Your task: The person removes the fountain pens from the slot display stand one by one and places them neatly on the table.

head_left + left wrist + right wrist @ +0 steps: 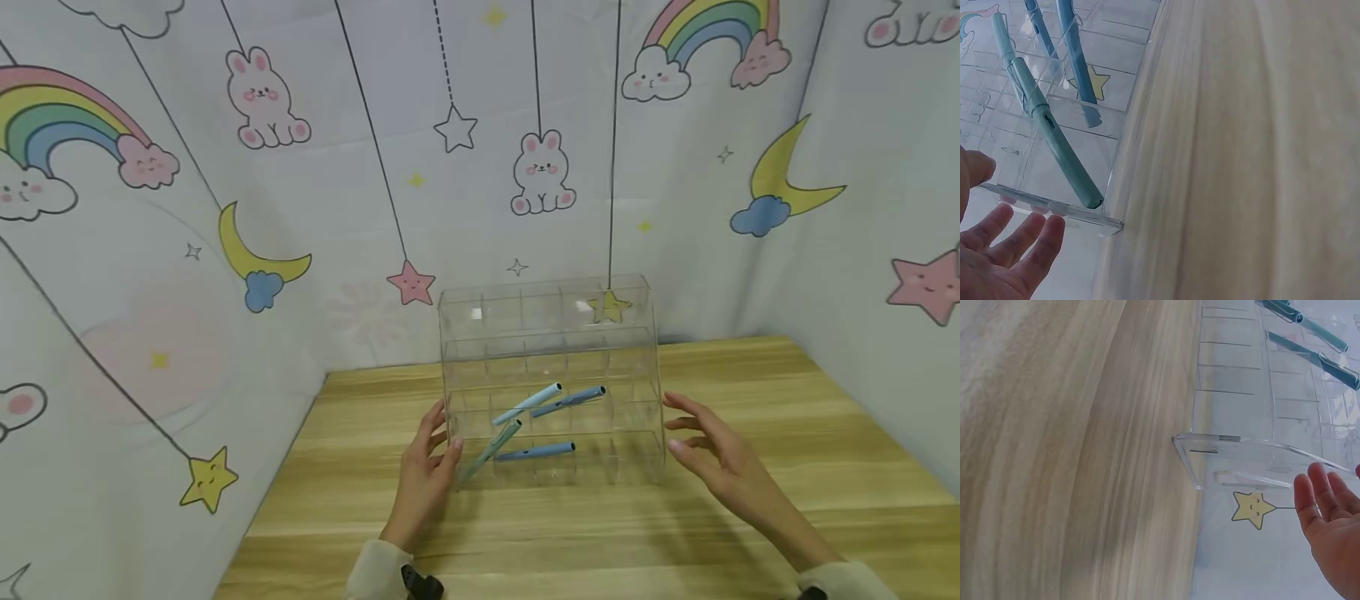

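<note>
A clear acrylic display rack (540,367) with tiered, divided compartments stands on the table. In its lower tiers lie a green pen (491,451), a blue pen (536,452), a light blue pen (527,405) and a darker blue pen (567,402), all tilted or lying across dividers. My left hand (425,475) is at the rack's left side, with extended fingers by the outer panel and the thumb near its front edge; the green pen is closest to it. Beside the right side panel, my right hand (723,467) is held with fingers spread, holding nothing; whether its fingertips touch the panel is unclear.
The wood-grain table (570,542) extends in front of the rack and to both sides. Behind it hangs a white curtain (465,217) printed with rabbits, stars, moons and rainbows, close to the rack's back. More curtain encloses the left and right sides.
</note>
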